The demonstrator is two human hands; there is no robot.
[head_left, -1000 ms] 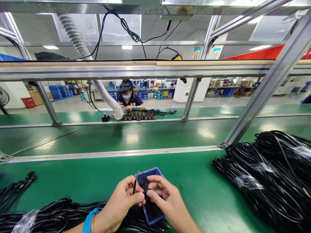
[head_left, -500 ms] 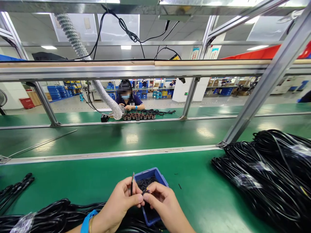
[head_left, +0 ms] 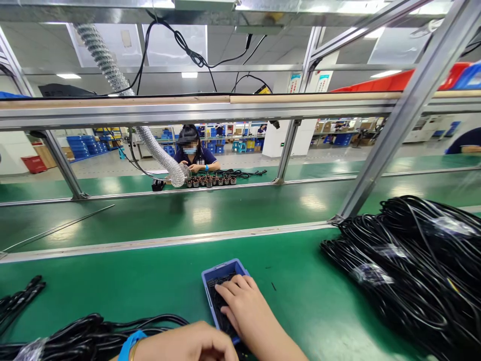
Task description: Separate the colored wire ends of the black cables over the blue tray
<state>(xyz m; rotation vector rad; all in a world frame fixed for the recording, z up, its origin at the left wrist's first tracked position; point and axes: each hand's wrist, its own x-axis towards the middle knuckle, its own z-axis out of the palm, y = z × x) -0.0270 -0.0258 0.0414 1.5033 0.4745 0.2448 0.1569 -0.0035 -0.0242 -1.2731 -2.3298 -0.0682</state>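
Note:
A small blue bin (head_left: pixel 209 288) sits on the green bench, holding many short black tube pieces (head_left: pixel 221 293). My right hand (head_left: pixel 240 303) reaches over its side with the fingers spread and bent down onto the pieces; no held piece is visible. At the bottom edge, my left hand (head_left: pixel 188 343) is curled in front of the bin, a blue band (head_left: pixel 131 343) round its wrist. The fingertips there are out of sight, so what they grip is hidden. Beside the left hand runs a bundle of black cables (head_left: pixel 90 333).
A tall pile of coiled black cables (head_left: pixel 406 271) fills the right side. More cable ends (head_left: pixel 22 301) lie at far left. Metal frame posts (head_left: pixel 391 120) and a rail cross ahead. Beyond, a person (head_left: pixel 195 155) sits near a silver duct hose (head_left: pixel 161 155) and several metal parts (head_left: pixel 210 181).
My hands have parted. The right one moved into the bin; the left dropped toward the lower edge, and the black cable end it held upright has gone from view. The view shifted slightly.

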